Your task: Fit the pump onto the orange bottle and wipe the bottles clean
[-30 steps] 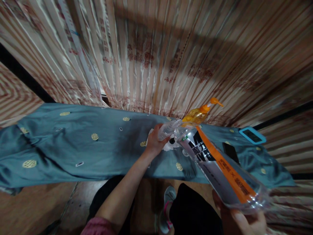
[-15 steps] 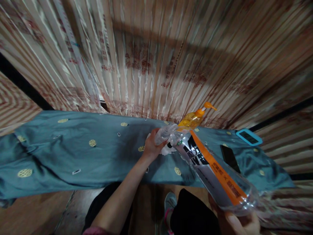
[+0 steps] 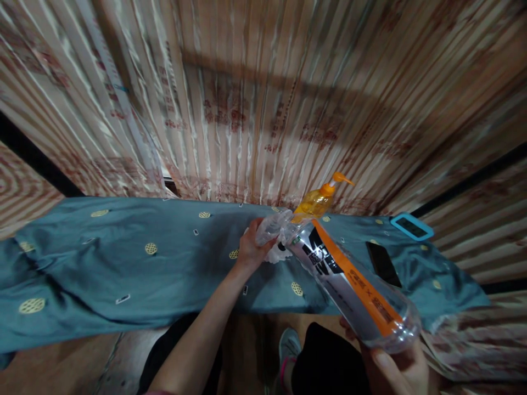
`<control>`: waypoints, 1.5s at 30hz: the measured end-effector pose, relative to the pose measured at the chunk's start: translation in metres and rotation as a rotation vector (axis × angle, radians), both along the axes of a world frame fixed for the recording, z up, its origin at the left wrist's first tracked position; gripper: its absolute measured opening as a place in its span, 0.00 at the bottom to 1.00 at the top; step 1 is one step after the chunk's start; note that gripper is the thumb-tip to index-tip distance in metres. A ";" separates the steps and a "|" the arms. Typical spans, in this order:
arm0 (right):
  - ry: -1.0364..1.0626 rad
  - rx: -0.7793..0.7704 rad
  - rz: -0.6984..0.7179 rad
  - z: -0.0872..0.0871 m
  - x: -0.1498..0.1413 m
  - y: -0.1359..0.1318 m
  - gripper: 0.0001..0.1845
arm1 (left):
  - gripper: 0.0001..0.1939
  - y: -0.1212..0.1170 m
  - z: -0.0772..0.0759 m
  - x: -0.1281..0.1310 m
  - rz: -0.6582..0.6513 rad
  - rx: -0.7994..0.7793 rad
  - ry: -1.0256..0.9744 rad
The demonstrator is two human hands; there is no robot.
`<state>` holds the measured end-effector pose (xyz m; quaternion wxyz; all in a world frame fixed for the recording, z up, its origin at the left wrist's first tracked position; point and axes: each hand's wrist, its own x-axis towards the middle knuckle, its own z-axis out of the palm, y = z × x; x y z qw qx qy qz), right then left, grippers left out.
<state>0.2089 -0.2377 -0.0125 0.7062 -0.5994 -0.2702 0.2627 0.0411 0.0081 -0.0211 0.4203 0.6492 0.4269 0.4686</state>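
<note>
A large clear plastic bottle [image 3: 349, 280] with a silver and orange label slants across the right half of the view. My right hand [image 3: 397, 365] grips it by its base, fingers curled around the underside. At the upper end my left hand [image 3: 252, 247] is closed on crumpled clear plastic [image 3: 272, 226] by the bottle's neck; whether this is a bag or part of the bottle I cannot tell. Something white with a dark spot [image 3: 275, 254] shows beneath that hand. Just behind the neck is a pump bottle [image 3: 315, 202] of yellow liquid with an orange pump top.
A teal patterned cloth [image 3: 123, 274] covers the narrow table. On its right side lie a dark phone [image 3: 383, 264] and a blue-framed device [image 3: 411, 226]. A striped, floral curtain [image 3: 255, 109] hangs behind, and dark poles [image 3: 37, 156] slope at both sides.
The view has shifted slightly, moving most things a little left. The large bottle's base has come slightly left and up. Both hands keep their holds.
</note>
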 end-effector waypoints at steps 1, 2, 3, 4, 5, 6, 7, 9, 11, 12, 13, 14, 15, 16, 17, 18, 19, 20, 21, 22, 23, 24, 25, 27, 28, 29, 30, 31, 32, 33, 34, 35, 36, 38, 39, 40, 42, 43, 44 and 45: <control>0.007 0.012 -0.002 0.000 -0.001 0.000 0.50 | 0.22 0.000 -0.001 0.000 0.002 -0.001 -0.003; 0.012 0.027 -0.005 0.001 -0.002 0.001 0.49 | 0.23 0.001 -0.002 0.000 0.004 0.000 -0.005; 0.017 0.039 -0.004 0.002 -0.004 0.002 0.48 | 0.24 0.001 -0.003 0.001 0.005 0.003 -0.005; 0.020 0.050 0.002 0.003 -0.006 0.002 0.48 | 0.24 0.001 -0.004 0.001 0.008 0.008 -0.003; 0.021 0.061 0.007 0.004 -0.008 0.003 0.48 | 0.24 0.001 -0.005 0.001 0.012 0.015 0.001; 0.021 0.067 0.012 0.005 -0.009 0.003 0.48 | 0.24 0.001 -0.005 0.001 0.016 0.021 0.008; 0.019 0.071 0.015 0.005 -0.009 0.003 0.48 | 0.23 0.001 -0.005 0.001 0.020 0.024 0.016; 0.021 0.083 0.019 0.004 -0.010 0.004 0.46 | 0.22 0.001 -0.004 0.000 0.022 0.020 0.030; 0.034 0.094 0.016 0.002 -0.008 0.004 0.43 | 0.21 0.001 -0.003 0.000 0.009 0.007 0.038; 0.043 0.102 0.012 0.001 -0.008 0.004 0.41 | 0.21 0.001 -0.002 0.000 0.004 0.001 0.042; 0.054 0.108 0.005 0.000 -0.007 0.005 0.40 | 0.22 0.001 -0.002 0.000 0.004 -0.004 0.045; 0.061 0.116 -0.004 -0.001 -0.007 0.005 0.40 | 0.22 0.001 -0.002 0.000 0.009 -0.007 0.049; 0.064 0.121 -0.008 -0.002 -0.007 0.005 0.40 | 0.22 0.001 -0.002 0.000 0.015 -0.008 0.053; 0.065 0.126 -0.008 -0.003 -0.007 0.005 0.40 | 0.22 0.001 -0.002 0.000 0.023 -0.008 0.056; 0.065 0.129 0.002 -0.003 -0.007 0.006 0.41 | 0.22 0.001 -0.003 0.000 0.029 -0.007 0.056; 0.065 0.132 0.016 -0.004 -0.007 0.006 0.41 | 0.22 0.002 -0.003 0.000 0.031 -0.005 0.055; 0.067 0.138 0.028 -0.004 -0.008 0.007 0.41 | 0.22 0.002 -0.004 0.000 0.032 -0.002 0.050; 0.068 0.145 0.033 -0.004 -0.009 0.007 0.41 | 0.21 0.001 -0.004 0.000 0.033 0.001 0.044; 0.070 0.149 0.034 -0.004 -0.010 0.008 0.40 | 0.21 0.001 -0.005 0.000 0.034 0.004 0.038; 0.073 0.151 0.031 -0.004 -0.011 0.008 0.40 | 0.21 0.001 -0.005 0.000 0.036 0.007 0.032; 0.078 0.146 0.028 -0.004 -0.012 0.009 0.40 | 0.22 0.000 -0.005 0.000 0.036 0.008 0.027; 0.082 0.140 0.025 -0.004 -0.012 0.009 0.40 | 0.22 0.000 -0.005 0.000 0.037 0.008 0.023; 0.084 0.137 0.024 -0.003 -0.013 0.010 0.41 | 0.22 0.000 -0.005 0.000 0.041 0.010 0.019; 0.083 0.144 0.028 -0.003 -0.013 0.011 0.41 | 0.22 -0.001 -0.005 0.000 0.045 0.013 0.016; 0.081 0.150 0.032 -0.002 -0.013 0.011 0.41 | 0.22 0.000 -0.005 0.000 0.047 0.013 0.022; 0.080 0.154 0.039 -0.001 -0.013 0.012 0.42 | 0.22 0.000 -0.005 -0.001 0.049 0.012 0.032; 0.079 0.153 0.039 0.000 -0.013 0.012 0.43 | 0.23 0.000 -0.005 -0.001 0.051 0.009 0.044; 0.081 0.147 0.035 0.001 -0.013 0.013 0.43 | 0.23 0.001 -0.005 -0.001 0.050 0.007 0.054; 0.083 0.136 0.027 0.002 -0.013 0.013 0.44 | 0.24 0.001 -0.005 -0.002 0.050 0.006 0.059; 0.084 0.124 0.016 0.004 -0.014 0.014 0.44 | 0.25 0.001 -0.005 -0.002 0.051 0.007 0.058; 0.085 0.115 0.007 0.005 -0.014 0.014 0.44 | 0.26 0.002 -0.005 -0.003 0.051 0.010 0.053; 0.085 0.115 0.000 0.005 -0.014 0.014 0.44 | 0.27 0.002 -0.005 -0.003 0.048 0.015 0.047; 0.087 0.120 -0.001 0.005 -0.013 0.015 0.44 | 0.27 0.002 -0.005 -0.004 0.042 0.019 0.042; 0.088 0.142 0.006 0.005 -0.011 0.015 0.44 | 0.26 0.002 -0.005 -0.004 0.017 0.028 0.034; 0.086 0.154 0.006 0.005 -0.010 0.016 0.44 | 0.25 0.001 -0.004 -0.004 0.002 0.031 0.030; 0.085 0.161 0.004 0.005 -0.010 0.016 0.44 | 0.25 0.001 -0.004 -0.004 -0.011 0.030 0.025; 0.087 0.161 0.001 0.006 -0.009 0.018 0.43 | 0.25 0.000 -0.003 -0.004 -0.017 0.021 0.017; 0.088 0.162 0.003 0.007 -0.010 0.018 0.43 | 0.25 0.000 -0.003 -0.004 -0.014 0.016 0.012; 0.086 0.165 0.007 0.009 -0.010 0.019 0.43 | 0.25 0.000 -0.003 -0.004 -0.010 0.012 0.008; 0.081 0.166 0.012 0.011 -0.011 0.020 0.43 | 0.25 0.000 -0.004 -0.003 -0.005 0.009 0.005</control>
